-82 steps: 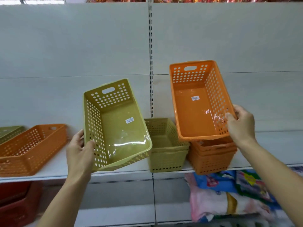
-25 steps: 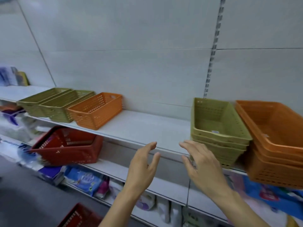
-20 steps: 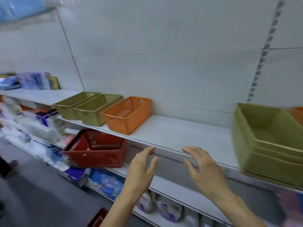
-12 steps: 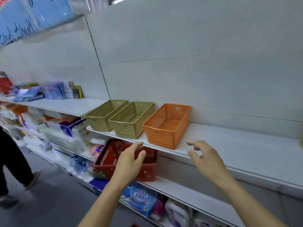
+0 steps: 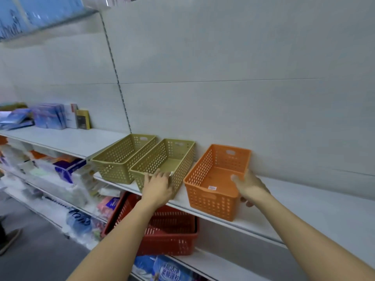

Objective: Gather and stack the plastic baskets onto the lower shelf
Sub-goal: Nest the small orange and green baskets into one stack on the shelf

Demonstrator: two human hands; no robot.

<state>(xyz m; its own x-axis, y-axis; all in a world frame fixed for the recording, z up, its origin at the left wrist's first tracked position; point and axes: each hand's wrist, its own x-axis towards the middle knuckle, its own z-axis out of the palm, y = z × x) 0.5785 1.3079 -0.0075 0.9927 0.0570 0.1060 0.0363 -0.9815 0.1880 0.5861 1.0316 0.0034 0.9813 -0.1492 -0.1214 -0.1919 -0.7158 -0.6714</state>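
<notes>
Three perforated plastic baskets stand side by side on the white middle shelf [image 5: 304, 211]: a green basket [image 5: 119, 159] at the left, a second green basket [image 5: 168, 157] in the middle, an orange basket [image 5: 213, 175] at the right. My left hand [image 5: 158, 188] lies over the front rim of the middle green basket, fingers curled onto it. My right hand [image 5: 249, 188] grips the orange basket's right wall near the front corner, thumb inside, fingers outside. One shelf down, a red basket [image 5: 172, 236] sits on the lower shelf [image 5: 215, 262].
Books and blue packets [image 5: 54, 116] stand at the far left of the middle shelf. Packaged goods [image 5: 67, 179] fill the lower shelves at left. A person's shoe [image 5: 9, 240] is on the floor at the left edge. The grey back wall is close behind the baskets.
The view has swung left, away from the green and orange stacks. Both hands have reached forward from open air onto the middle green basket and the orange basket.
</notes>
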